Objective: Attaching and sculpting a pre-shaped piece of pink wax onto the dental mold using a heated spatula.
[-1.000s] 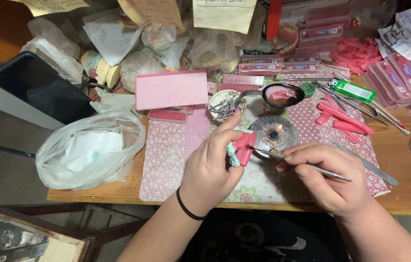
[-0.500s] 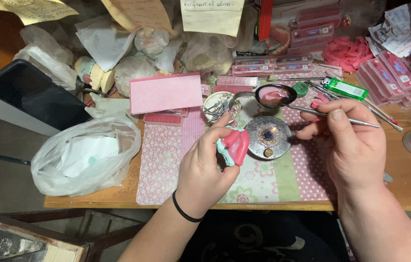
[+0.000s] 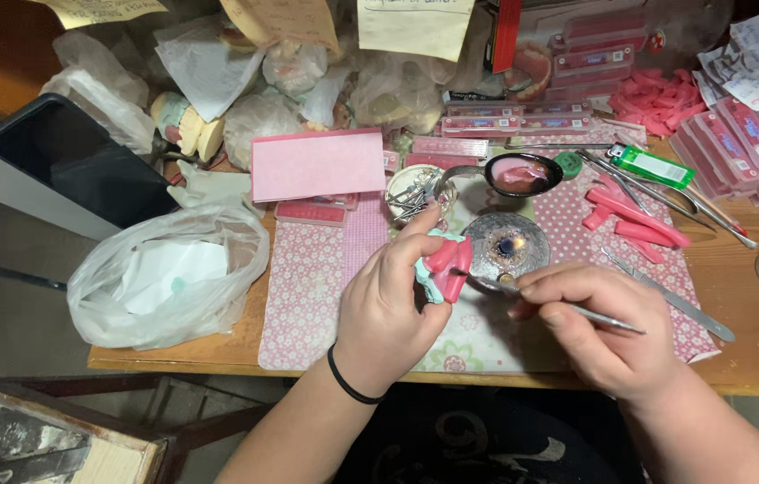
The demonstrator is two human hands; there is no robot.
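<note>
Head view: pink-and-teal dental model (image 3: 445, 266) gripped in left hand (image 3: 388, 309) above the desk's (image 3: 200, 354) front edge, right hand (image 3: 599, 323) pinching a thin metal tool (image 3: 577, 312), tip at the round metal dish (image 3: 507, 247) just beside the model.

This looks like a small dental technician's workshop. The wooden tabletop (image 3: 756, 358) is crowded with pink wax strips (image 3: 635, 220), flat boxes of artificial teeth (image 3: 505, 119), plaster jaw casts wrapped in plastic bags (image 3: 258, 125), metal hand instruments (image 3: 675, 300) and a small round burner (image 3: 507, 244). Paper notes (image 3: 415, 25) hang above.
</note>
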